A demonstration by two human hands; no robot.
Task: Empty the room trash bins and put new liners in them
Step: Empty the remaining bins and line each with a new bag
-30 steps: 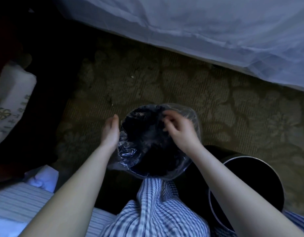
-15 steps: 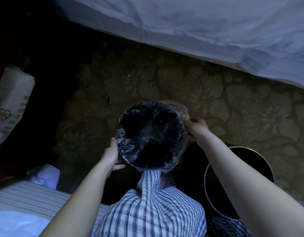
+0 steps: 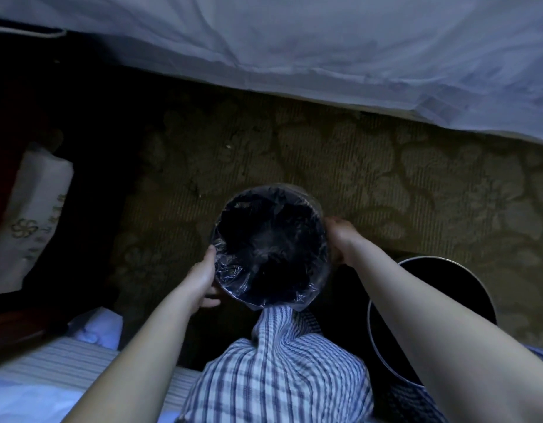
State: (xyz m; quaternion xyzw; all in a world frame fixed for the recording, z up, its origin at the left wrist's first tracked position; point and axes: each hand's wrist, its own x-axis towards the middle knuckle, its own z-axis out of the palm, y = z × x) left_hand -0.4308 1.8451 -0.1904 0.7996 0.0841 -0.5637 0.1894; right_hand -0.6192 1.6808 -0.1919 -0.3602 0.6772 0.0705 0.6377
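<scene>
Nearest the camera, a checked garment point(image 3: 279, 377) fills the bottom middle of the view, with a striped cloth point(image 3: 50, 367) beside it at the lower left. Two bare forearms reach forward from either side of the garment and converge on a small bin point(image 3: 313, 227) just beyond it.

The left hand point(image 3: 203, 276) cups the bin's left wall low down. Its thumb lies up along the side, and its fingers point(image 3: 213, 300) curl under and around the wall, grasping it. The right arm crosses in from the lower right corner, wrist bent inward. The right hand point(image 3: 340, 239) is clasped against the bin's right wall with its back turned up; its fingertips wrap round the far side, out of sight.

A clear liner point(image 3: 230, 270) sits inside the bin, crinkled on the near left and folded out over the rim. Whether the bin rests on the carpet point(image 3: 386, 178) or is held just above it cannot be told.

To the right, partly under the right forearm, a second bin point(image 3: 441, 276) with a pale metal rim stands on the carpet with no liner showing.

Further left, in deep shadow, a white bag point(image 3: 32, 215) with printed marks leans at the left edge. Along the far edge of the carpet hangs a white sheet point(image 3: 294, 41), spanning the top of the view.
</scene>
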